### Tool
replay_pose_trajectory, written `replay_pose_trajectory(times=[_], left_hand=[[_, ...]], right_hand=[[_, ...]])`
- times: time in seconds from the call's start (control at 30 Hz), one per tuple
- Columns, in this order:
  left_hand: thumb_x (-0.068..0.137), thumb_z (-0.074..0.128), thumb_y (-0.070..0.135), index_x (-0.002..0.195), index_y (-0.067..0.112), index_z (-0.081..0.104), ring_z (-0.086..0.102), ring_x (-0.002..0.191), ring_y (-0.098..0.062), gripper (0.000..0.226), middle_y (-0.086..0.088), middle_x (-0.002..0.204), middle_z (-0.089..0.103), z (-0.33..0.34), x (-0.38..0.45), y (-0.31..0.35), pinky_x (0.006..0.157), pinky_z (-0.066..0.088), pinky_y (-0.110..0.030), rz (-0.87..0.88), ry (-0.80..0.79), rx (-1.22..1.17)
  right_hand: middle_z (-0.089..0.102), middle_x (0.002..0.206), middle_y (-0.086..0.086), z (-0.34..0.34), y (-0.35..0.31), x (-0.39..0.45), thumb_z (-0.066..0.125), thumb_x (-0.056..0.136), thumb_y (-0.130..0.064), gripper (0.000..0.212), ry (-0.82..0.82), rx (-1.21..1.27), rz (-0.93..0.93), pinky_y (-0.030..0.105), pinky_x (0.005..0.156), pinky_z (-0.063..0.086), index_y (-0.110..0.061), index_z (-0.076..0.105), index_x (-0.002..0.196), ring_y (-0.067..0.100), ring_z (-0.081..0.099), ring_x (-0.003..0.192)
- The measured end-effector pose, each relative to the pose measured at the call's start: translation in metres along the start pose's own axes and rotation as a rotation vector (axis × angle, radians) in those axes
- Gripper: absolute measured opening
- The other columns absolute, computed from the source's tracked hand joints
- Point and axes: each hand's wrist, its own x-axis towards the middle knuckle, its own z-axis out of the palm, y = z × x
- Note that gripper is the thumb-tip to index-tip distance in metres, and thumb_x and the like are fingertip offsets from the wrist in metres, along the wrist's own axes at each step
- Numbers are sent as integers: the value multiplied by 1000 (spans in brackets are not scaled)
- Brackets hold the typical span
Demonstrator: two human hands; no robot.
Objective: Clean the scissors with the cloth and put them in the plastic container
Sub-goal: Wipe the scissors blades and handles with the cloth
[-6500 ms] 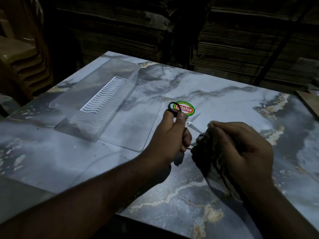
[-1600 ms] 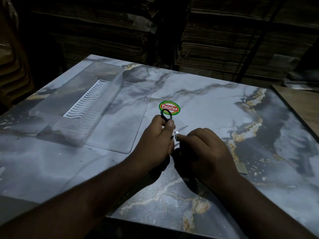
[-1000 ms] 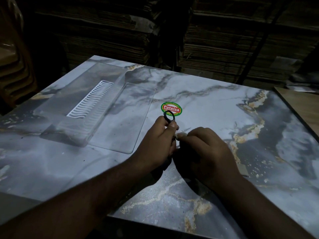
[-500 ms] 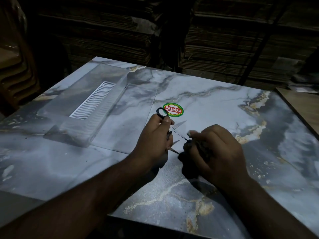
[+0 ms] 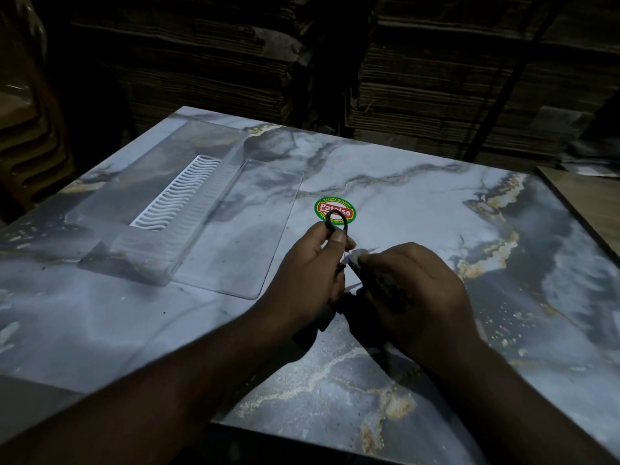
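My left hand (image 5: 307, 273) grips small black-handled scissors (image 5: 336, 220); one finger loop sticks up above my thumb and the blades point right, mostly hidden. My right hand (image 5: 416, 290) holds a dark cloth (image 5: 379, 280) bunched around the blades, right against my left hand. The clear plastic container (image 5: 147, 213) sits on the marble-patterned table (image 5: 419, 203) to the left, with a white wavy rack inside. Its flat clear lid (image 5: 248, 236) lies beside it.
A round green and red sticker (image 5: 335, 205) is on the table just behind the scissors loop. Stacks of cardboard (image 5: 436, 78) stand behind the table. A wooden board (image 5: 590, 203) borders the right edge. Stacked plastic chairs (image 5: 23, 135) stand at the far left.
My right hand with the cloth has slid left along the blades, back up against my left hand. The scissors blades, open and visible half a second ago, are now mostly covered.
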Motion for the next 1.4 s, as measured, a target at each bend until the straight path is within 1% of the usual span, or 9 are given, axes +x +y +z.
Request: replay_pose_trajectory(times=[0.1, 0.3, 0.57, 0.7, 0.8, 0.97, 1.03, 1.13, 1.4], left_hand=[[112, 39, 29, 100, 11, 63, 35, 38, -16, 32, -19, 60, 47, -2, 1, -3, 41, 30, -26, 49, -45, 37], [112, 41, 27, 98, 7, 65, 36, 36, -16, 34, 4, 41, 44, -4, 4, -9, 44, 31, -29, 71, -64, 112], [112, 42, 30, 105, 12, 70, 37, 38, -19, 33, 0, 42, 44, -4, 7, -10, 48, 32, -32, 59, -83, 114], [112, 43, 24, 106, 10, 72, 36, 37, -19, 32, -5, 43, 42, -3, 4, -10, 44, 39, -18, 80, -111, 96], [112, 44, 22, 109, 5, 72, 33, 36, -16, 33, 4, 41, 45, -1, 5, -9, 43, 39, -13, 68, -127, 52], [111, 43, 27, 109, 13, 73, 35, 34, -11, 33, 6, 39, 43, -3, 8, -9, 43, 33, -21, 61, -116, 122], [111, 43, 25, 109, 10, 73, 32, 34, -13, 34, 0, 39, 39, -3, 7, -9, 41, 34, -18, 43, -102, 90], [112, 42, 20, 112, 1, 71, 29, 36, -15, 35, 5, 37, 43, -1, 6, -5, 40, 35, -13, 17, -92, 51], [110, 44, 22, 103, 6, 74, 30, 34, -18, 35, -3, 39, 38, -3, 7, -8, 46, 27, -28, 1, -34, -26]], right_hand=[[72, 96, 15, 10, -3, 0, 89, 83, -2, 28, -16, -15, -23, 41, 67, 55, -1, 80, 110, 35, 68, 81], [64, 82, 13, 11, -5, 1, 80, 89, -3, 5, -64, -59, -57, 40, 58, 43, -1, 76, 93, 31, 53, 69], [63, 83, 12, 13, -9, 1, 73, 90, 0, 2, -81, -48, -89, 36, 62, 39, -2, 74, 90, 30, 50, 71], [57, 75, 9, 10, -9, 7, 68, 87, -5, 9, -63, -92, -82, 33, 61, 27, -6, 68, 78, 27, 42, 67], [55, 72, 8, 12, -9, 5, 69, 89, -13, 17, -14, -81, 20, 35, 57, 35, -7, 63, 74, 29, 47, 64], [60, 77, 7, 13, -8, 0, 73, 85, -4, 5, -36, -68, 0, 30, 63, 32, -6, 74, 90, 25, 50, 70], [63, 80, 7, 12, -8, 1, 80, 81, -3, 17, -55, -69, 3, 30, 64, 32, -7, 77, 97, 26, 53, 71], [59, 75, 8, 10, -7, 4, 80, 84, -7, 9, -51, -94, -17, 35, 58, 35, -6, 76, 92, 29, 49, 66], [61, 79, 8, 0, -3, 1, 64, 98, -19, 17, 27, -84, 105, 35, 64, 39, -5, 70, 90, 26, 53, 72]])
